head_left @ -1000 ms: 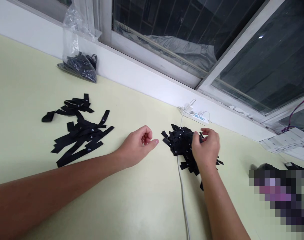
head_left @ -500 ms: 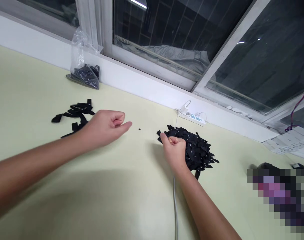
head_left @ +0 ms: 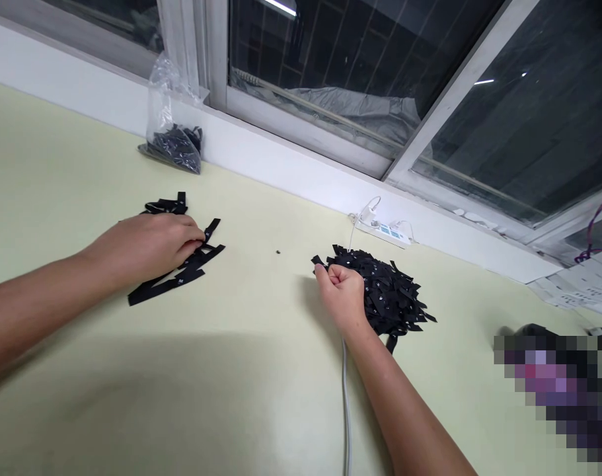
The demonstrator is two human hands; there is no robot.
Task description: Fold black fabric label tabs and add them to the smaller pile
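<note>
My left hand is over a small group of black fabric labels with small white marks. Its thumb and fingers are pinched together on one black label, whose end sticks out beyond the fingertips. Part of the group is hidden under this hand. My right hand is closed in a fist at the near left side of a large heap of similar black labels. Whatever its curled fingers may hold is hidden.
A clear plastic bag with black pieces in it leans by the window ledge. A white power strip with plugs lies behind the heap. One grey cable runs toward me. A tiny dark bit lies between the hands.
My left hand has moved left and down onto the small group, and its thumb and fingers now pinch a label there. The right hand stays closed at the heap. The view has shifted slightly.
</note>
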